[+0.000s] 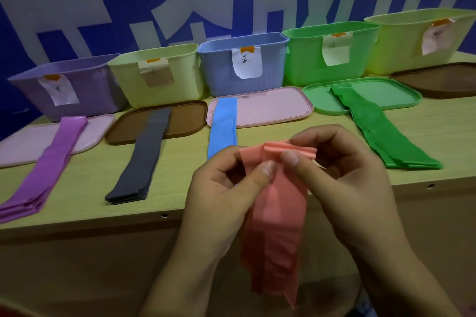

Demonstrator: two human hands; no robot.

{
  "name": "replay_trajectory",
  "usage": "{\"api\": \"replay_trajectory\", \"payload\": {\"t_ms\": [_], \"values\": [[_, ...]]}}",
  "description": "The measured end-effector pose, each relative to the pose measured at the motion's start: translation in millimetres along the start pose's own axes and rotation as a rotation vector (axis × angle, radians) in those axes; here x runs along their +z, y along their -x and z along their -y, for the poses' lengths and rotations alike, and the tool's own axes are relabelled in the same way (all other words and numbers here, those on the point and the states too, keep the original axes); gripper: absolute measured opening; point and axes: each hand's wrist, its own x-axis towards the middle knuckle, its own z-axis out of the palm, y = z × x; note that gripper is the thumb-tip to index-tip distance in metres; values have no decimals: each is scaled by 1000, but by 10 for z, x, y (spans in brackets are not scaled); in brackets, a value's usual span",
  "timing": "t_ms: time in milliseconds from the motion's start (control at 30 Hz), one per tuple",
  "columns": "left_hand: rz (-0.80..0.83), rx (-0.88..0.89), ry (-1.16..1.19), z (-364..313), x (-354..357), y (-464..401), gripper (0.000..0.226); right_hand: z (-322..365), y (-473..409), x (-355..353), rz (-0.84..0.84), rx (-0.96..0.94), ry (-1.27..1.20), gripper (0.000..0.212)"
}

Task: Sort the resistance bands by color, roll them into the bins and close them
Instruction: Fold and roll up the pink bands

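Observation:
I hold a stack of salmon-red bands (278, 216) in front of the table edge, its lower end hanging down. My left hand (221, 188) pinches the stack's left side near the top. My right hand (342, 170) pinches the folded top end, thumb in front. On the table lie stacks of purple bands (49, 165), dark grey bands (144, 154), blue bands (222, 123) and green bands (378, 123). Behind them stand open bins: purple (85, 100), pale yellow (177, 80), blue (273, 69), green (360, 59) and a second pale yellow (401, 46).
Lids lie flat in front of the bins: pink (23, 141), brown (185, 118), pink (273, 108), green (381, 90) and brown (443, 80). Each bin carries a paper label. A blue wall with white characters stands right behind the bins. The table's front edge (103, 224) runs under my hands.

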Motion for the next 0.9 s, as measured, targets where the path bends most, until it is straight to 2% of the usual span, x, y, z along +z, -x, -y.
{"api": "replay_trajectory", "payload": {"t_ms": [267, 467, 600, 700, 900], "values": [[42, -9, 46, 1, -12, 2, 21, -24, -31, 20, -48, -151, 194, 16], [-5, 36, -93, 21, -81, 8, 29, -28, -48, -37, 43, -285, 493, 6], [-53, 38, -111, 21, -72, 25, 15, -50, -39, -43, 25, -144, 302, 6], [-68, 26, -125, 13, -69, 30, 15, -55, -27, -51, 50, -101, 235, 1], [-154, -30, -73, 8, -81, 4, 7, -15, -13, -83, 121, -120, 212, 1]]}}
